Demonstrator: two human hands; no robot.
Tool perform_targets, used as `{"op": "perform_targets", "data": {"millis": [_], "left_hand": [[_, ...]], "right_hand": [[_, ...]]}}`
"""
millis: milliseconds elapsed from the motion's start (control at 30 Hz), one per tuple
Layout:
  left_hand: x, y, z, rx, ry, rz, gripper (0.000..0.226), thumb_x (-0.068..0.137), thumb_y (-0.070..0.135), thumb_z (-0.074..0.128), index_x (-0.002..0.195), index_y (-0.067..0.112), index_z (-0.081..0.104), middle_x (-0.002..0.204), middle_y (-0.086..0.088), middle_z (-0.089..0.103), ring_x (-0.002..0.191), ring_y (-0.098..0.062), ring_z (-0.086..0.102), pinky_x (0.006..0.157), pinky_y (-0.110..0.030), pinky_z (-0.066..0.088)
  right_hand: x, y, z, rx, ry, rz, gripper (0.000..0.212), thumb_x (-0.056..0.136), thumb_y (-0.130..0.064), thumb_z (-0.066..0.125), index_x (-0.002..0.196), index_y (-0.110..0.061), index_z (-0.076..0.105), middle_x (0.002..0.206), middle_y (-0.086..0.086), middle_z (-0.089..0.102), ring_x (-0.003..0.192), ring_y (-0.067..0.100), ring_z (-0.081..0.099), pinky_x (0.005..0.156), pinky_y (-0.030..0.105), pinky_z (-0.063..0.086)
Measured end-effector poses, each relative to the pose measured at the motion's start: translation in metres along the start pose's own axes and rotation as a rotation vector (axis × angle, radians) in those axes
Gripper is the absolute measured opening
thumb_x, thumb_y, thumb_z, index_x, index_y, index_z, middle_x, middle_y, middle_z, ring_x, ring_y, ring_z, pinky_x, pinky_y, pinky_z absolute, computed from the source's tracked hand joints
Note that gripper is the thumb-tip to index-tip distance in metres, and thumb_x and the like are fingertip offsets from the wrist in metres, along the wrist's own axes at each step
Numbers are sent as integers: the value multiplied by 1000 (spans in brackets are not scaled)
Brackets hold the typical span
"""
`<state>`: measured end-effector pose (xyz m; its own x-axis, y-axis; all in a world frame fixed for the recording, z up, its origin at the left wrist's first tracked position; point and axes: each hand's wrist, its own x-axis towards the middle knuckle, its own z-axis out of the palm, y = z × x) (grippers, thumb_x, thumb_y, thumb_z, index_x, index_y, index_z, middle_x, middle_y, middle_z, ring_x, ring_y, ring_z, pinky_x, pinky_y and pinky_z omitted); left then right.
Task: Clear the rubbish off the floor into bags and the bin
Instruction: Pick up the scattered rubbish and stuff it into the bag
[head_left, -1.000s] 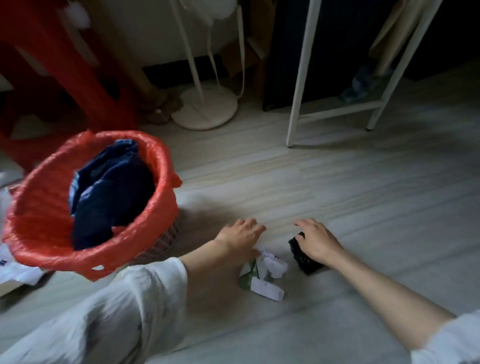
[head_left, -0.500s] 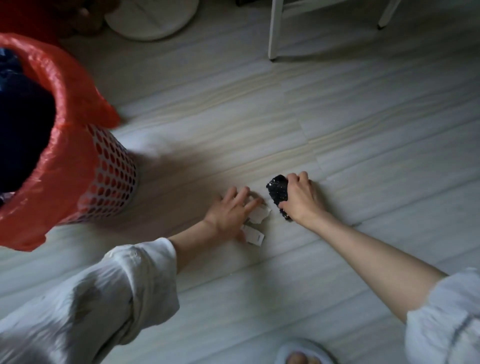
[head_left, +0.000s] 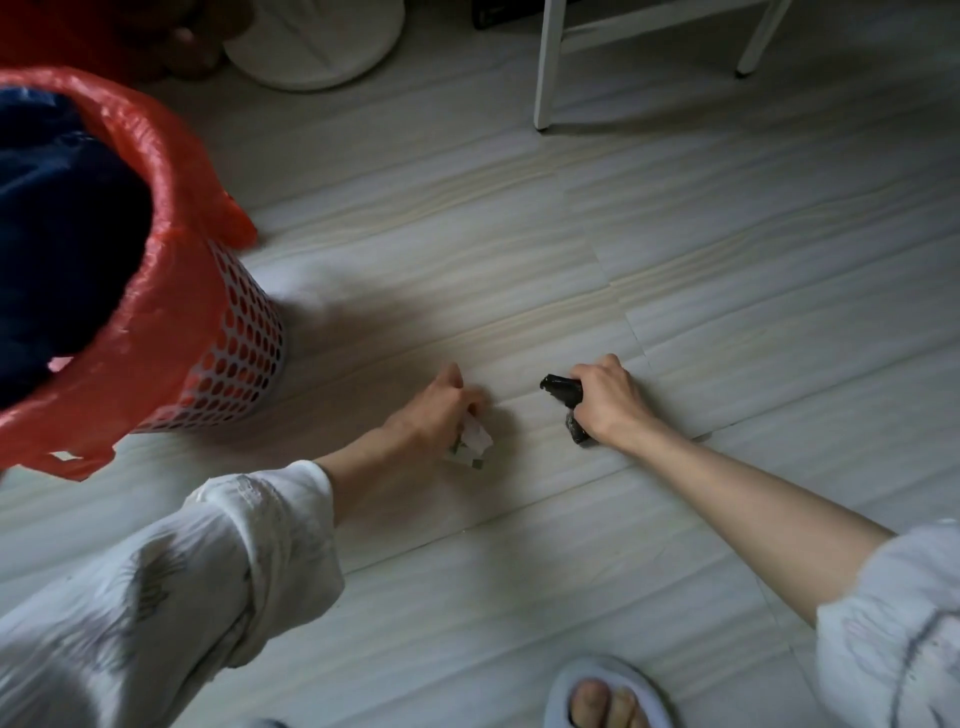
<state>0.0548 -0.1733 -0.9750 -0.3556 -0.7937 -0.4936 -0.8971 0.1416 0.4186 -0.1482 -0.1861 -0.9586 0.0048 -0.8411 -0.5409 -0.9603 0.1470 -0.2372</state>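
Both hands now closed: left (head_left: 434, 410) grips paper scraps (head_left: 474, 446), right (head_left: 608, 397) black wad (head_left: 563, 391).

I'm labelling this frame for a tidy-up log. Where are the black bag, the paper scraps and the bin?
black bag (head_left: 561, 388): head view, crumpled end sticking out of the right hand.
paper scraps (head_left: 475, 441): head view, white piece under the left hand.
bin (head_left: 244, 364): head view, perforated side wall.

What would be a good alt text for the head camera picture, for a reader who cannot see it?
A person crouching over a pale floor grips white paper scraps in the left hand and a crumpled black bag in the right hand. A bin lined with a red bag stands at the left.
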Motion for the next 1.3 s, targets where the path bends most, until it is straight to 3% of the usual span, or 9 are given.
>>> {"op": "perform_targets", "data": {"millis": [167, 300, 467, 600, 700, 833, 1067, 1167, 1300], "left_hand": [[-19, -12, -14, -53, -37, -54, 22, 77, -7, 53, 89, 6, 65, 98, -14, 63, 91, -30, 60, 72, -29, 45], [-37, -26, -19, -18, -69, -54, 21, 73, -6, 55, 81, 12, 63, 91, -11, 68, 89, -27, 63, 71, -31, 47], [-62, -35, -30, -15, -73, -72, 19, 79, -1, 58, 87, 14, 66, 94, -7, 69, 89, -24, 62, 66, -27, 43], [-75, -32, -52, 6, 13, -74, 19, 82, 4, 55, 95, 12, 66, 98, -10, 69, 91, -25, 63, 68, -27, 46], [-84, -20, -79, 67, 146, -19, 19, 83, 7, 54, 98, 14, 62, 99, -12, 68, 93, -31, 62, 75, -39, 52], [-101, 0, -141, 45, 476, 27, 19, 85, 5, 49, 102, 10, 57, 101, -16, 65, 94, -35, 60, 76, -40, 50], [-173, -16, -251, -180, 1030, -24, 14, 84, 1, 55, 98, 1, 59, 79, -2, 54, 71, -22, 51, 57, -17, 29], [-206, -48, -271, -284, 1231, -159, 11, 85, 2, 56, 95, 4, 60, 79, 1, 55, 72, -14, 48, 54, -2, 29], [-234, -114, -269, -349, 1276, -511, 16, 82, 3, 52, 96, 6, 60, 88, -9, 64, 77, -19, 51, 65, -18, 33]], "right_hand": [[-10, -10, -14, 108, -24, 30, 21, 86, -8, 54, 103, -6, 66, 112, 20, 63, 108, 34, 55, 81, 31, 44], [-21, -24, -17, 148, -38, 0, 25, 85, -6, 54, 106, -10, 67, 112, 18, 64, 107, 32, 57, 84, 30, 46], [-23, -47, -23, 197, -36, -56, 20, 82, -4, 54, 94, -11, 68, 100, 17, 67, 100, 32, 60, 82, 32, 51], [-25, -72, -33, 252, 26, -123, 14, 81, -8, 58, 89, -13, 68, 87, 12, 65, 91, 28, 59, 69, 26, 43], [-27, -90, -53, 379, 112, -163, 14, 81, -13, 64, 94, -11, 68, 89, 12, 63, 90, 25, 56, 69, 25, 37], [-29, -124, -101, 627, 313, -200, 23, 83, -15, 65, 102, -3, 65, 103, 18, 67, 99, 29, 60, 75, 30, 42], [-56, -227, -155, 843, 396, -420, 9, 87, -17, 55, 90, -8, 58, 87, 10, 60, 84, 22, 54, 71, 29, 38], [-73, -273, -156, 867, 354, -538, 5, 89, -12, 50, 89, -11, 54, 84, 5, 57, 80, 19, 51, 66, 29, 38], [-94, -336, -150, 868, 350, -726, 18, 89, -8, 50, 104, -8, 59, 90, 2, 59, 84, 16, 54, 72, 24, 41]]}}
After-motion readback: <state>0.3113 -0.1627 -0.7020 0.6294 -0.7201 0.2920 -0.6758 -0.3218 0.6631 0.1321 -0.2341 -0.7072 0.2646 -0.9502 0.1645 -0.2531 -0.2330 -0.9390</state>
